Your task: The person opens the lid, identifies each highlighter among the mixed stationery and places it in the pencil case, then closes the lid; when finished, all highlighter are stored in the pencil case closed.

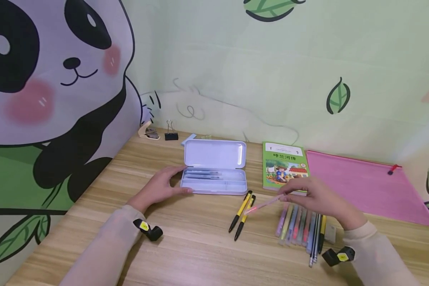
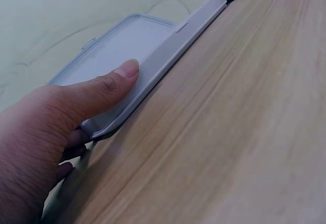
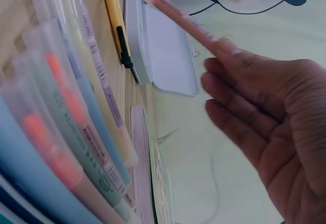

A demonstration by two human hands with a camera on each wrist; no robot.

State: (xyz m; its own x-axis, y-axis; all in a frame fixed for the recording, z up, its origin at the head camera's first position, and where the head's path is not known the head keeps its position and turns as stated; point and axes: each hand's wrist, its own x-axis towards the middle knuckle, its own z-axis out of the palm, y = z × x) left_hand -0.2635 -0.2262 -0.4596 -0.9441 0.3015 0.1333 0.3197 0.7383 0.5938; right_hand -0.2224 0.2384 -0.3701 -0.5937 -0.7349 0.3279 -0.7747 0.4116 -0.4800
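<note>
My left hand [image 1: 161, 186] grips the left end of a pale lavender pencil case [image 1: 203, 190], thumb along its front wall and fingers round the side. The case lies with its lid [image 1: 214, 153] raised; a few slim pens [image 1: 201, 174] rest in its back compartment. Between thumb and fingertips, my right hand [image 1: 316, 196] pinches the end of a pink highlighter [image 1: 262, 205], which slants down to the left, its far end overlapping two yellow-and-black pens [image 1: 240, 212] in the head view. Below that hand lies a row of highlighters [image 1: 296, 226], several colours side by side.
Pencils [image 1: 314, 242] and a small grey block [image 1: 330, 233] lie at the row's right end. Behind are a green book [image 1: 282, 159] and a pink zip pouch [image 1: 361, 190]. A black binder clip [image 1: 171, 136] and a stapler-like item [image 1: 149, 131] stand at the back left by the wall.
</note>
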